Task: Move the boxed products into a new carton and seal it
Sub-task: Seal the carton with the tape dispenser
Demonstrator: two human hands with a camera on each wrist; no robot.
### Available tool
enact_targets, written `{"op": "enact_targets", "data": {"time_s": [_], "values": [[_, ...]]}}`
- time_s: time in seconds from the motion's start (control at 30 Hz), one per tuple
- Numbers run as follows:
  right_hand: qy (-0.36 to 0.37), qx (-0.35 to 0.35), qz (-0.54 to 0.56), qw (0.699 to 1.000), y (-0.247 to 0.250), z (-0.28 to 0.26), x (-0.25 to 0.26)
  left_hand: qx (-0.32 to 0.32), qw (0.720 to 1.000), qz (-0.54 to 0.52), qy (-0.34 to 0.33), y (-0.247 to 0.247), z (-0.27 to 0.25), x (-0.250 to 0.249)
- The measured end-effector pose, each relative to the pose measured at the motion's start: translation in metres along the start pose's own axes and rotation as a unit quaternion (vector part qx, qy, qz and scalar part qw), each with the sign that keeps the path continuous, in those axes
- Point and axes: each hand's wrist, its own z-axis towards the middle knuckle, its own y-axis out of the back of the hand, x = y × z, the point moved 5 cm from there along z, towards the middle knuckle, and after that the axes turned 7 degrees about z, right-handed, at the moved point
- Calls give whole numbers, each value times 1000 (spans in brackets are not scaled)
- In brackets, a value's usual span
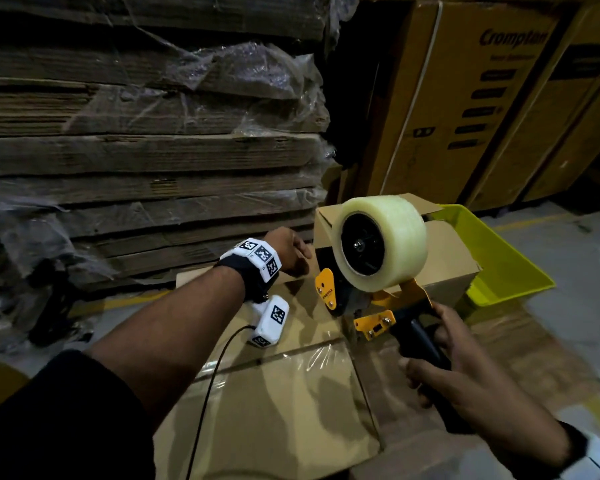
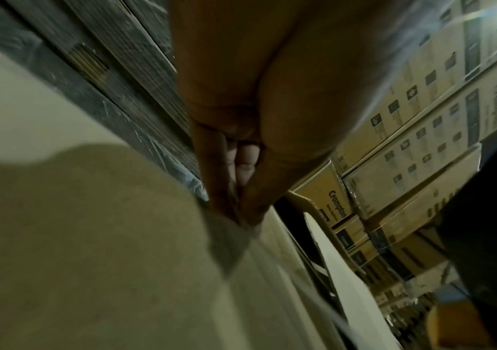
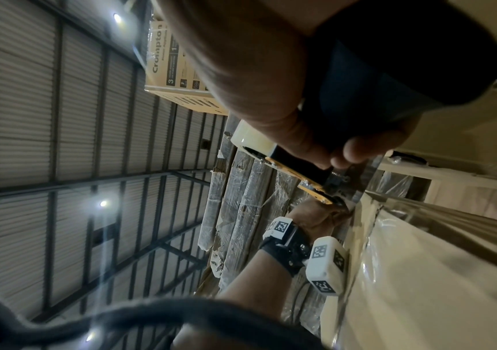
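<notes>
A closed brown carton [image 1: 274, 393] lies in front of me, with a strip of clear tape [image 1: 312, 355] shining across its top. My right hand [image 1: 430, 358] grips the black handle of a yellow tape dispenser [image 1: 374, 323], whose clear roll [image 1: 392, 237] stands above the carton's far right part. The dispenser's mouth sits low on the carton top. My left hand [image 1: 303, 268] is at the carton's far edge, just left of the dispenser. In the left wrist view its thumb and fingertips [image 2: 235, 210] come together in a pinch on the tape's end against the carton [image 2: 91, 236].
A small open carton [image 1: 447, 261] and a yellow bin [image 1: 499, 258] stand just behind the dispenser. A plastic-wrapped stack of flat cardboard [image 1: 153, 150] walls off the left. Tall printed boxes [image 1: 465, 98] stand at the back right. Grey floor [image 1: 568, 271] lies on the right.
</notes>
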Motion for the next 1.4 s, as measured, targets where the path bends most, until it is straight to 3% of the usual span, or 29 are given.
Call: {"op": "enact_targets", "data": {"time_s": [0.13, 0.57, 0.9, 1.13, 1.27, 1.4], "values": [[1, -4, 13, 1000, 0, -8, -3, 18, 999, -22, -26, -5, -4, -4], [-22, -28, 27, 999, -1, -9, -14, 40, 999, -19, -14, -11, 1, -14], [-44, -19, 37, 998, -9, -14, -16, 17, 992, 112, -58, -14, 0, -23], [-34, -22, 44, 998, -9, -16, -11, 37, 960, 250, -124, -6, -20, -44], [-31, -24, 46, 998, -4, -14, -13, 143, 930, 312, -131, -3, -51, -49], [-33, -21, 57, 998, -1, -14, -15, 225, 875, 405, -142, -9, -87, -47]]}}
